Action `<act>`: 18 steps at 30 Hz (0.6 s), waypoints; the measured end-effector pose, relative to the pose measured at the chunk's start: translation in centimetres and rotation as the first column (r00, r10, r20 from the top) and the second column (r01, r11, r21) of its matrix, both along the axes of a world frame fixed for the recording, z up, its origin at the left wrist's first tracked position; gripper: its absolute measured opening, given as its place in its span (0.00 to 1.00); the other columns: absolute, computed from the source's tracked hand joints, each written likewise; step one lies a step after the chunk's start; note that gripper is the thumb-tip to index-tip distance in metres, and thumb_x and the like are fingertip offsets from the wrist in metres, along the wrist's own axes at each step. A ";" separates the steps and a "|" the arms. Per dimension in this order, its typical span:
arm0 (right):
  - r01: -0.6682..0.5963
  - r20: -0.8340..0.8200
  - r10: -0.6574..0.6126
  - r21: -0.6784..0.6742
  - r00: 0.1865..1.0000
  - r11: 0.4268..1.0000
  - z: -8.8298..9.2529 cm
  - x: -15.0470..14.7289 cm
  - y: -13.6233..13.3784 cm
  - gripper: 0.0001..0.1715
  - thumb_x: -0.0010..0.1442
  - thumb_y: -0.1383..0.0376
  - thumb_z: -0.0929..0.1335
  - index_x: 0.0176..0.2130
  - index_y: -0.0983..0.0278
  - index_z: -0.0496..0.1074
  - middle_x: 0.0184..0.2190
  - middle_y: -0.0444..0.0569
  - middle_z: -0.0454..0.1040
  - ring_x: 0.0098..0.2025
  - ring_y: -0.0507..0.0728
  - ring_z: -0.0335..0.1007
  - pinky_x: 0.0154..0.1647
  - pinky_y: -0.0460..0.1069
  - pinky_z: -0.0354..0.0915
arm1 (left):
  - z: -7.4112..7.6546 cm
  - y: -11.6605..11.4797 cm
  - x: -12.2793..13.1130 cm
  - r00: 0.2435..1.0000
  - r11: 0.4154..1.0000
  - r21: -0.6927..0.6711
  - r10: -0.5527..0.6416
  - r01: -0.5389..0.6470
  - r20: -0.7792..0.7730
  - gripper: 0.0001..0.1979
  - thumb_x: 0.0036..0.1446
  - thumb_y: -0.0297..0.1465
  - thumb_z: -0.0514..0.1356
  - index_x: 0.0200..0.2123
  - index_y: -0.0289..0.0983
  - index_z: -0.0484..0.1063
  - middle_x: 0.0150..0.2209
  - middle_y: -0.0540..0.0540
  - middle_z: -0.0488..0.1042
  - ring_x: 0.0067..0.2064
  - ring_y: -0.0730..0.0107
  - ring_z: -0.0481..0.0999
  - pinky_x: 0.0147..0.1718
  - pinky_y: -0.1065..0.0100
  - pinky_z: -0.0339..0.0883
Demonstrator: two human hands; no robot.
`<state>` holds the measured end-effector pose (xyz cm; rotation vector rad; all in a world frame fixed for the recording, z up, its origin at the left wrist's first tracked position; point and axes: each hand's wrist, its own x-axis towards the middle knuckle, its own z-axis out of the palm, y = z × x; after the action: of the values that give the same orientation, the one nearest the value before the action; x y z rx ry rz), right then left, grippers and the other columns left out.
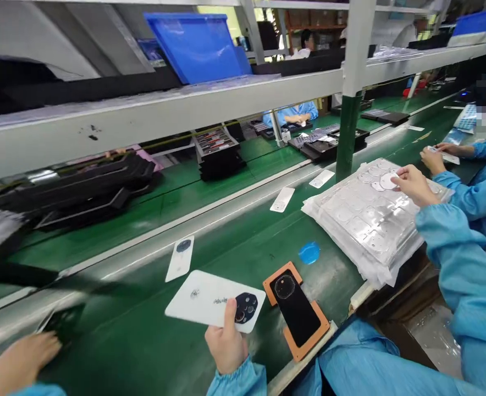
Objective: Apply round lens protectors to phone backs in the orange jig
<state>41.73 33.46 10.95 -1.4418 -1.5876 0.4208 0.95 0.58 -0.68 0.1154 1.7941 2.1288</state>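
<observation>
My left hand (228, 338) grips a white phone back cover (208, 300) with a dark camera area, thumb on top near that area. The cover is tilted above the green bench. To its right, a black phone panel (294, 305) with a round camera ring lies in an orange fixture (296, 346). My right hand (414, 184) pinches a small white rounded piece (388, 180) over a clear plastic tray (358, 212). Similar rounded pieces sit in the tray's pockets. A blue round sticker (309, 253) lies on the bench between fixture and tray.
Three white covers, one a camera-printed cover (180, 258), lie along the green belt. At lower left, a co-worker's hand (24, 357) holds a dark object, blurred. Another co-worker's hands (436, 157) work at right. A shelf with a blue bin (197, 47) and a post (350, 110) stand ahead.
</observation>
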 end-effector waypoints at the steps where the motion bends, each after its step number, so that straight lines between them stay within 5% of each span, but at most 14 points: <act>1: -0.087 -0.038 0.086 -0.025 0.996 0.996 0.2 -1.7 -1.8 0.07 0.62 0.68 0.70 0.37 0.65 0.67 0.32 0.44 0.73 0.31 0.48 0.71 0.28 0.43 0.65 | 0.0 0.1 0.1 1.000 1.000 0.025 -0.004 0.004 0.015 0.18 0.47 0.38 0.73 0.40 0.35 0.79 0.42 0.41 0.83 0.58 0.48 0.78 0.59 0.50 0.74; 4: -0.427 -0.184 0.401 -0.135 0.897 0.894 0.0 -7.2 -8.8 0.15 0.65 0.63 0.71 0.49 0.63 0.69 0.40 0.48 0.74 0.35 0.53 0.79 0.28 0.45 0.73 | -0.1 0.2 0.4 0.999 0.997 0.068 -0.039 0.037 0.024 0.22 0.44 0.41 0.75 0.39 0.33 0.79 0.39 0.43 0.83 0.51 0.52 0.82 0.53 0.58 0.77; 6: -0.609 -0.145 0.592 -0.148 0.793 0.779 -1.0 -10.5 -13.3 0.17 0.65 0.59 0.72 0.52 0.61 0.72 0.39 0.47 0.76 0.30 0.53 0.79 0.28 0.46 0.75 | -0.2 0.2 0.6 0.998 0.995 0.089 -0.043 0.039 0.038 0.28 0.39 0.44 0.77 0.39 0.31 0.80 0.40 0.42 0.83 0.46 0.55 0.83 0.47 0.63 0.78; 9: -0.815 0.030 0.815 -0.021 0.579 0.579 -4.4 -15.2 -17.7 0.09 0.68 0.61 0.71 0.47 0.58 0.77 0.39 0.47 0.80 0.36 0.55 0.80 0.38 0.49 0.78 | -0.8 0.3 0.3 0.999 0.990 0.143 -0.019 0.012 0.047 0.31 0.34 0.46 0.79 0.38 0.31 0.82 0.41 0.41 0.84 0.42 0.60 0.83 0.42 0.66 0.77; 13: -0.873 0.403 0.777 0.166 0.484 0.458 -11.1 -21.2 -19.9 0.15 0.72 0.70 0.63 0.49 0.61 0.78 0.43 0.51 0.81 0.41 0.56 0.79 0.42 0.51 0.75 | -1.5 -0.7 -0.4 1.000 0.986 0.166 -0.027 0.025 0.005 0.26 0.38 0.43 0.79 0.37 0.32 0.83 0.40 0.42 0.84 0.39 0.64 0.82 0.41 0.68 0.76; 18: -0.925 0.691 0.645 0.093 0.327 0.369 -15.9 -23.4 -20.2 0.20 0.71 0.76 0.60 0.52 0.66 0.76 0.49 0.56 0.80 0.50 0.60 0.76 0.49 0.54 0.71 | -2.4 -2.3 -1.3 0.999 0.991 0.130 0.035 -0.031 -0.028 0.22 0.36 0.40 0.80 0.31 0.32 0.82 0.30 0.46 0.81 0.31 0.68 0.79 0.32 0.70 0.71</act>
<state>18.37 13.25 -4.92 -0.1788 -2.6680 0.1104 -0.37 -1.73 -3.05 0.1527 1.6841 2.2782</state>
